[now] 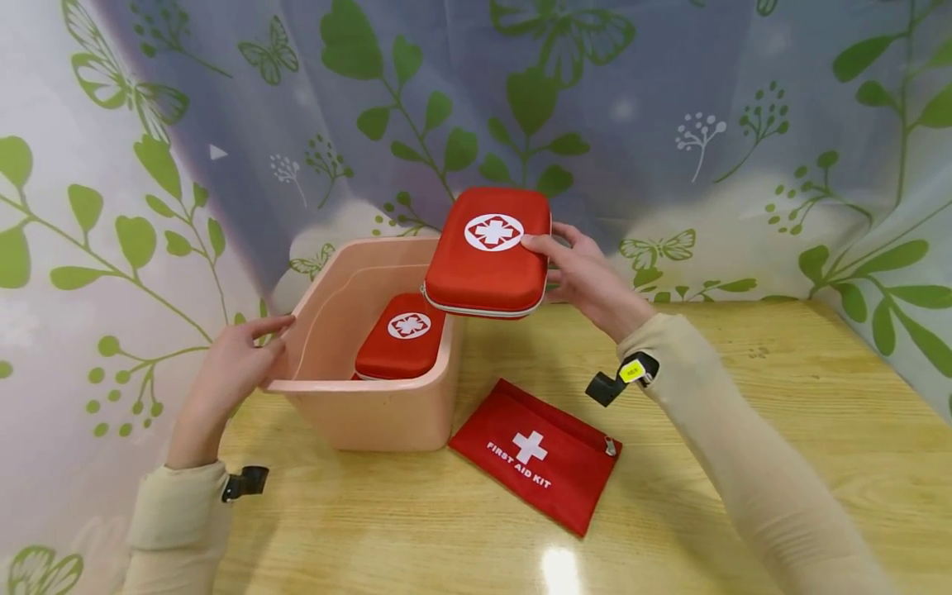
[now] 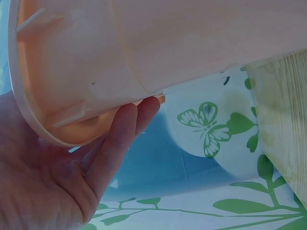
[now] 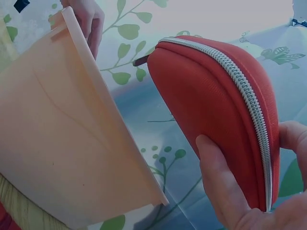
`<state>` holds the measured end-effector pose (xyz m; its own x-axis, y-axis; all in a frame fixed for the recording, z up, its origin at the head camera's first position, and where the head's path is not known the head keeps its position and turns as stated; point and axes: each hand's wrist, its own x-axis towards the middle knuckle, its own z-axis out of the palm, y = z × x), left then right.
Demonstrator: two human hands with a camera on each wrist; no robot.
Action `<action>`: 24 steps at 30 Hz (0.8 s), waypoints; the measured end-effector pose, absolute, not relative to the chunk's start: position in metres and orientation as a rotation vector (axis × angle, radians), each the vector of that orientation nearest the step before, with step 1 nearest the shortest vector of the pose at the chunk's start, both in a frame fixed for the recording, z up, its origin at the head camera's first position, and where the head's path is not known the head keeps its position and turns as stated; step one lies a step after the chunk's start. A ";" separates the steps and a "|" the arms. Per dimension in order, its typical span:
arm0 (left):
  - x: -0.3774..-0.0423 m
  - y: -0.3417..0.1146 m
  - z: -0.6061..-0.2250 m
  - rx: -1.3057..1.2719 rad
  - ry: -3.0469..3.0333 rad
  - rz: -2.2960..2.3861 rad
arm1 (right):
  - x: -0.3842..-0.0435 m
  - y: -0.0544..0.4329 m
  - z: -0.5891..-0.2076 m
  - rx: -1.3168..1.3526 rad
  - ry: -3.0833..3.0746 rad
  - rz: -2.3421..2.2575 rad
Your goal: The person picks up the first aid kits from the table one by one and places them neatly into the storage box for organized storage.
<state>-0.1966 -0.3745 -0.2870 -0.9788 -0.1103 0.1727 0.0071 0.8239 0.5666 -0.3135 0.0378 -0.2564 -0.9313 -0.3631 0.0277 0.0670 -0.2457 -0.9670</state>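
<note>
In the head view my right hand (image 1: pixel 587 273) grips a red zippered first aid case (image 1: pixel 483 273) with a white cross emblem, raised above the right rim of a peach plastic bin (image 1: pixel 379 413). Its thumb lies on the lid; the right wrist view shows the case (image 3: pixel 211 96) edge-on, its zipper closed between thumb and fingers. My left hand (image 1: pixel 241 364) holds the bin's rim at the near left corner, its fingers against the plastic in the left wrist view. Inside the bin rests a second red first aid case (image 1: pixel 402 335), with a bit of red beside it.
A flat red first aid pouch (image 1: pixel 531 463) with a zipper pull lies on the wooden table (image 1: pixel 714 463), right of the bin. Behind and to the left hangs a leaf-and-butterfly patterned curtain (image 1: pixel 669 99), close to the bin.
</note>
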 end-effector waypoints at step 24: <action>-0.198 -0.374 -0.285 0.095 -2.825 -0.879 | -0.312 -0.036 -0.268 -0.382 1.755 -2.232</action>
<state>-0.1984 -0.3739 -0.2854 -0.9815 -0.1143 0.1537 -0.0069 0.8231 0.5679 -0.3124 -0.0356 -0.2678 -0.9271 -0.3729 0.0366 0.0523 -0.2255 -0.9728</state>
